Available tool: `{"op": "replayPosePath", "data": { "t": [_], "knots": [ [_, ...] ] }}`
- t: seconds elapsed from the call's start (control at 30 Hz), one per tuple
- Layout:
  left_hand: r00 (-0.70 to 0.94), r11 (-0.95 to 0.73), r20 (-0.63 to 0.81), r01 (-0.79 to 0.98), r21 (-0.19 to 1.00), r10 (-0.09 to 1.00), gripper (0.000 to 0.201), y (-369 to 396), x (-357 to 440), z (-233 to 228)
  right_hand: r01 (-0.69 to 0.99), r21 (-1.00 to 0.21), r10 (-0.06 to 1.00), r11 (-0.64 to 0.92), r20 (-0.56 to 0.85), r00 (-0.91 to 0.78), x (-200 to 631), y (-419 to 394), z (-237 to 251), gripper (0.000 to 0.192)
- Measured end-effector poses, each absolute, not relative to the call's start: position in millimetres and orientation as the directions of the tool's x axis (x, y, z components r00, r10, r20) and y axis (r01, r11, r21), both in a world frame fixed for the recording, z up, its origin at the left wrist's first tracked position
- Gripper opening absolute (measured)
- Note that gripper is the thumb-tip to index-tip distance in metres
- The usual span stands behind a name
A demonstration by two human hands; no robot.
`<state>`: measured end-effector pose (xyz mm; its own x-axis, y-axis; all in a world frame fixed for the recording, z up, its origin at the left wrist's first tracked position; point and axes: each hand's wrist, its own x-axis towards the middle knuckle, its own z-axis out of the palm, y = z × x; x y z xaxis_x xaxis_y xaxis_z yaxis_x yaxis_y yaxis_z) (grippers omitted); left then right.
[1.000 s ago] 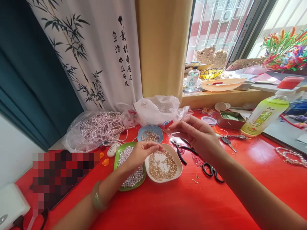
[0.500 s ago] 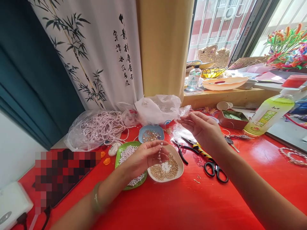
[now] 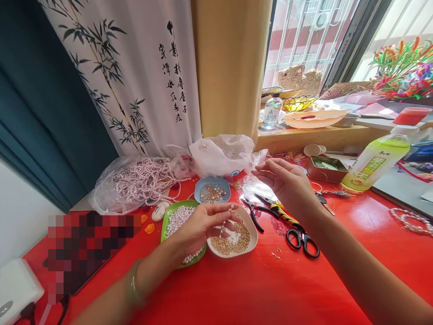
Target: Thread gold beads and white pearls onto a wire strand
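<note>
My left hand (image 3: pixel 203 225) is closed in a pinch on a short string of beads (image 3: pixel 222 229), above the dishes. Part of the string is hidden by the fingers. Up and to the right, my right hand (image 3: pixel 286 183) pinches with thumb and forefinger; whatever lies between the tips is too thin to make out. Beneath the left hand are a green dish (image 3: pixel 164 225) of pearly beads and a cream dish (image 3: pixel 253 241) of gold and clear beads. Behind them is a blue dish (image 3: pixel 199 184) with mixed small beads.
Pliers (image 3: pixel 254 216), yellow-handled pliers (image 3: pixel 287 215) and black scissors (image 3: pixel 309 246) lie below my right forearm. A bag of pearl strands (image 3: pixel 145 180) sits back left. A drink bottle (image 3: pixel 375 162), a tin (image 3: pixel 326 174) and a beaded loop (image 3: pixel 411 221) are to the right.
My left hand has turned slightly, and the bead string, which hung straight down from its fingertips, now lies against the fingers. My right hand keeps its pinch almost in place.
</note>
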<state>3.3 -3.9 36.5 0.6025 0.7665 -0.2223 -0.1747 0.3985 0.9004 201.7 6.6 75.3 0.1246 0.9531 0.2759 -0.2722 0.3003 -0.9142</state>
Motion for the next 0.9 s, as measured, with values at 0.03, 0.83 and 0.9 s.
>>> {"op": "replayPosePath", "data": {
  "t": [0.03,0.83,0.9],
  "knots": [
    [0.593,0.385,-0.218,-0.171,0.907,0.775,0.029,-3,3,35,-0.265,-0.915,0.952,0.305,0.281,0.124,202,6,75,0.009],
    [0.343,0.06,-0.106,0.142,0.988,0.933,0.023,38,-20,10,-0.127,-0.885,0.872,0.448,0.4,0.282,228,3,94,0.005],
    [0.31,-0.036,-0.035,0.219,0.975,0.95,0.022,48,-31,10,-0.146,-0.887,0.88,0.438,0.389,0.274,230,1,97,0.004]
  ]
}}
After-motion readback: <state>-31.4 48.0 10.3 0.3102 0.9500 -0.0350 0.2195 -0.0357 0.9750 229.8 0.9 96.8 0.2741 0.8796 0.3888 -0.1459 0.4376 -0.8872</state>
